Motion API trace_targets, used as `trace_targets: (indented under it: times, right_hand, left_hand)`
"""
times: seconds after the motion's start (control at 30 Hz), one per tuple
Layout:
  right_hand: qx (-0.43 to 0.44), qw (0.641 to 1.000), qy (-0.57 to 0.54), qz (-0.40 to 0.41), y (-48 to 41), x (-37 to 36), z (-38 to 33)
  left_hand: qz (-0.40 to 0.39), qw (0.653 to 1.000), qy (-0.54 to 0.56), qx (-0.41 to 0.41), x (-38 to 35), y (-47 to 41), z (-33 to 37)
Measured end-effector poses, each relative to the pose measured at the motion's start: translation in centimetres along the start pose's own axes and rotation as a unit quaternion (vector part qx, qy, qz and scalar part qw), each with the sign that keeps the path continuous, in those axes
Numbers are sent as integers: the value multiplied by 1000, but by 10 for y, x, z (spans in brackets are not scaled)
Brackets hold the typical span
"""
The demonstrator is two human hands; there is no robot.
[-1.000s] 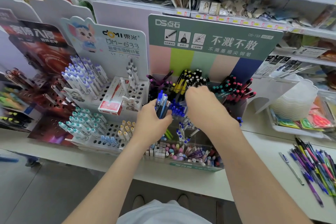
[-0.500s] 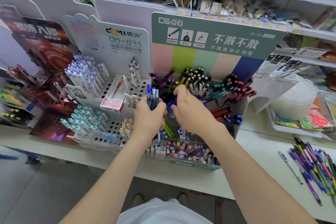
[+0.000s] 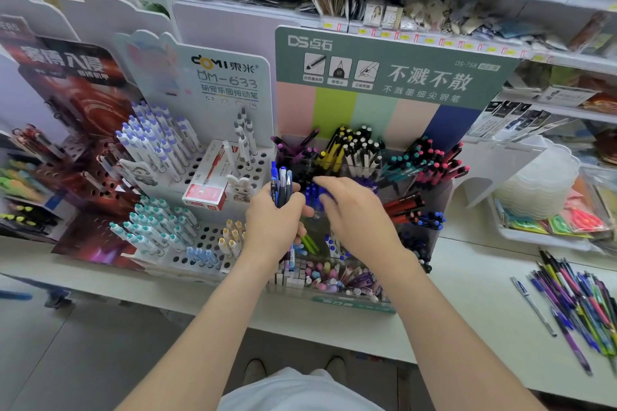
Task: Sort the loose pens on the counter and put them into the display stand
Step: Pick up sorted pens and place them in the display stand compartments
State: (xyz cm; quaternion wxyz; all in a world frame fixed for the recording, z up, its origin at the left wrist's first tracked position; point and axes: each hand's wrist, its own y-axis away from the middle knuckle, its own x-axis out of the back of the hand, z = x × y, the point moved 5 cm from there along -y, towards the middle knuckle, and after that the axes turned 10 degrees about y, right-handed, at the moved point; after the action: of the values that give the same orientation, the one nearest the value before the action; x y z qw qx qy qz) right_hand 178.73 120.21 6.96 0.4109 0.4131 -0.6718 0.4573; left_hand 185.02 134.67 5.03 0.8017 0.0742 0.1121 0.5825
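My left hand (image 3: 273,220) grips a small bunch of blue pens (image 3: 281,185) upright, their tops sticking out above my fist. It hangs in front of the green-headed display stand (image 3: 394,77), whose clear compartments hold pens grouped by colour. My right hand (image 3: 354,210) is just to the right of the bunch, fingers loosely extended toward it over the stand's blue pens (image 3: 312,192); it is blurred and I see nothing in it. A heap of loose pens (image 3: 581,304) lies on the white counter (image 3: 467,294) at the far right.
A white peg-hole pen stand (image 3: 187,177) with a red box (image 3: 207,187) stands left of the green one, and a dark red display (image 3: 66,103) further left. A stack of clear trays (image 3: 534,187) sits at the right. Stocked shelves run behind.
Both hands have drawn back and down from the stand's rear compartments. My right hand has come away from the pens there and now hovers beside the bunch in my left hand.
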Motion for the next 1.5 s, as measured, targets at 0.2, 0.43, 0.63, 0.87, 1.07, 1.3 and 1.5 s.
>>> trace_targets:
  times: [0.2,0.43,0.63,0.87,1.07,1.3,1.5]
  right_hand:
    - [39,994,95,23,-11,-2,-8]
    - [9,985,143,101,2,4,-8]
    - [-146,944,-296,-16,42,24,-32]
    - [-236,913,-327,61,63,16,-14]
    - [-261,930,-257,27,72,20,7]
    - [-233,923,-299,-61,50,5,6]
    - [-281,815,-498,-93,54,-1,-5]
  left_hand:
    - [-11,996,83,34,1,0,1]
    - [-56,976,202,58,-5,3,0]
    - [-58,955,286,55,-11,10,7]
    - [-113,923,352,107,-27,21,1]
    - [-199,939,222,173,-24,28,-3]
    - [-340,912,90,212,-21,49,-6]
    - [-327,916,68,221,-5,48,-11]
